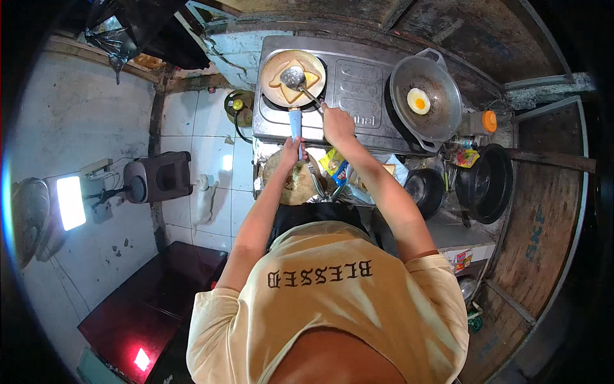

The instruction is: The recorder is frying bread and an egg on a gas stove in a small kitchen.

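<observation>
My left hand (291, 152) grips the blue handle (295, 126) of a light-coloured frying pan (312, 61) on the left side of a gas stove (363, 79). Two overlapping slices of bread (290, 95) lie in it, and a yellow patch shows on the right corner. In my right hand (338, 125) is the shaft of a metal spatula; its broad head (292, 77) rests over the bread and hides the middle. To the right, a large two-handled metal wok (443, 117) holds a fried egg (419, 102) with a whole yolk.
Below the stove are a round board (278, 180), metal tongs (316, 180), a yellow packet (332, 161) and bagged bread (389, 169). Farther right stand a black pan (425, 192), a black basin (484, 185) and an orange-lidded jar (489, 121). A white cat (205, 199) is on the tiled floor.
</observation>
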Motion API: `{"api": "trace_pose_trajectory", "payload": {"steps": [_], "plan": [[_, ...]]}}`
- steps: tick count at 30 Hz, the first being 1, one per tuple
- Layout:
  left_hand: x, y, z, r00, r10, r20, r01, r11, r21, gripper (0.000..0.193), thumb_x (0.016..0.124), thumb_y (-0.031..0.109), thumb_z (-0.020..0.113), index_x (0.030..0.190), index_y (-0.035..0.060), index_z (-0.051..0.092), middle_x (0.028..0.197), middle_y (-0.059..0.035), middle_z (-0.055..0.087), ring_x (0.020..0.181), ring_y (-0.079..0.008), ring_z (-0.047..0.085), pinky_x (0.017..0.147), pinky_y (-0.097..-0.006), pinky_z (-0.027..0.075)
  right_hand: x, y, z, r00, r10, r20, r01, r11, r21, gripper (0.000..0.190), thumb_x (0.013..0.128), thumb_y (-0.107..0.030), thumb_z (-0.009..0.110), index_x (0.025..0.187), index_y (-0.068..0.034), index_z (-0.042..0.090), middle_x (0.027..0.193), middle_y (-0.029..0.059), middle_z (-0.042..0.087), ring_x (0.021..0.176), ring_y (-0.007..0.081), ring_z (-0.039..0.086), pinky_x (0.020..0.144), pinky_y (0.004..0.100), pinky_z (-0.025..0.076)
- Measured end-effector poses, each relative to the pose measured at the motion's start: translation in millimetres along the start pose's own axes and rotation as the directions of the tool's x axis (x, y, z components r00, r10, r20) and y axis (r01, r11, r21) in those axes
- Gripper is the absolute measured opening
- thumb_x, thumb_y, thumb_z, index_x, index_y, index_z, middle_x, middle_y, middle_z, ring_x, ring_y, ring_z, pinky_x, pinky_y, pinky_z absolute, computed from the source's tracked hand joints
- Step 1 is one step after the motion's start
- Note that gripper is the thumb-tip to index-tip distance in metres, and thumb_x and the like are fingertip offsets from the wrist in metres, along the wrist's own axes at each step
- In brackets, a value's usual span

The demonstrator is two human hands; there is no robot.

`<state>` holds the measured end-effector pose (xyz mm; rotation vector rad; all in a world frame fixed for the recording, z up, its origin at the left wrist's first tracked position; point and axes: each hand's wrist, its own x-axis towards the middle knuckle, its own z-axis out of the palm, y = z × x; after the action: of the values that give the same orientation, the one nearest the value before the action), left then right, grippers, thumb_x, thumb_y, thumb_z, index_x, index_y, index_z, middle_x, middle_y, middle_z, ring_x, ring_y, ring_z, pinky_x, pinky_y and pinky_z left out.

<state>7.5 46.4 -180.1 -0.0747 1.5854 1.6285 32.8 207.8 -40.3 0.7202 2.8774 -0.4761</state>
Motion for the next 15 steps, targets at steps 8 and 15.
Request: {"api": "trace_pose_trajectory", "payload": {"steps": [8,15], "plan": [[1,-4,-5,1.000,-0.002,-0.009,0.002,0.999,-0.040,0.028,0.093,0.031,0.038,0.092,0.0038,0.047,0.067,-0.0026,0.048,0.056,-0.0113,0.050,0.049,-0.0260,0.048,6,22,0,0.988,0.011,-0.154,0.009,0.992,0.126,0.029,0.078,-0.007,0.045,0.105,-0.008,0.056,0.079,0.0170,0.060,0.070,0.0342,0.061,0.062,0.0437,0.049],[-3,-1,-8,1.000,0.010,0.027,-0.009,0.999,-0.034,0.030,0.093,0.031,0.038,0.098,0.0025,0.047,0.071,-0.0050,0.052,0.060,-0.0142,0.055,0.054,-0.0280,0.051,21,78,46,0.802,-0.110,-0.587,0.272,0.943,0.194,0.026,0.073,0.000,0.047,0.097,-0.003,0.056,0.082,0.0173,0.051,0.077,0.0350,0.053,0.069,0.0435,0.043]]}}
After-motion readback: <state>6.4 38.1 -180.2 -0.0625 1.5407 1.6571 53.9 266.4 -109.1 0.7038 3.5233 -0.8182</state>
